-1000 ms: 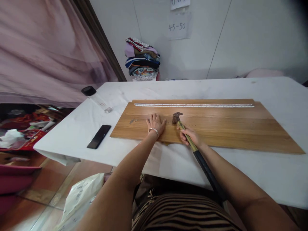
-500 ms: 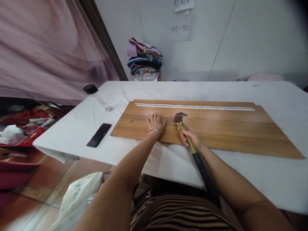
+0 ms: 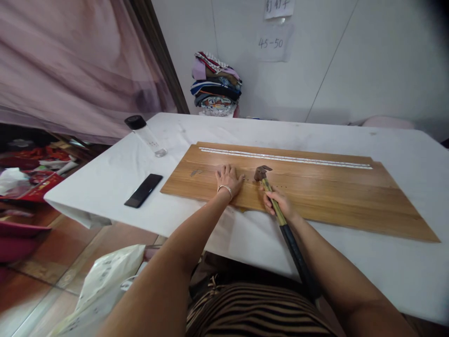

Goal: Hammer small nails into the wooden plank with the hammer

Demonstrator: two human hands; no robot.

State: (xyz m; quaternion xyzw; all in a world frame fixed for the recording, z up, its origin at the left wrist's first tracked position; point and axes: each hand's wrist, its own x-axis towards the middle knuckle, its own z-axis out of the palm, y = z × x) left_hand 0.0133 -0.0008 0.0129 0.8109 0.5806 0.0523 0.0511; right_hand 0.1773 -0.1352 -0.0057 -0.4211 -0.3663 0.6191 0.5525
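Note:
My left hand [image 3: 229, 180] lies flat on a brown wooden board [image 3: 336, 194], fingers spread, with a bracelet at the wrist. In my right hand [image 3: 278, 202] is a claw hammer [image 3: 277, 210], gripped high on the yellow part of its handle. Its rusty head rests on or just above the board, right of my left hand; I cannot tell which. The black lower handle runs back toward my body. Some loose nails [image 3: 196, 172] lie on the board left of my left hand. Several small dark spots, perhaps nail heads or holes, show near the hammer head.
Two white measuring strips [image 3: 284, 158] run along the board's far side. On the white-covered table [image 3: 105, 175], a black phone [image 3: 143, 190] and a clear bottle [image 3: 147, 138] lie to the left. Folded clothes [image 3: 216, 89] are stacked by the wall.
The view has shifted and tilted slightly. Both hands and the hammer keep nearly the same places on the board.

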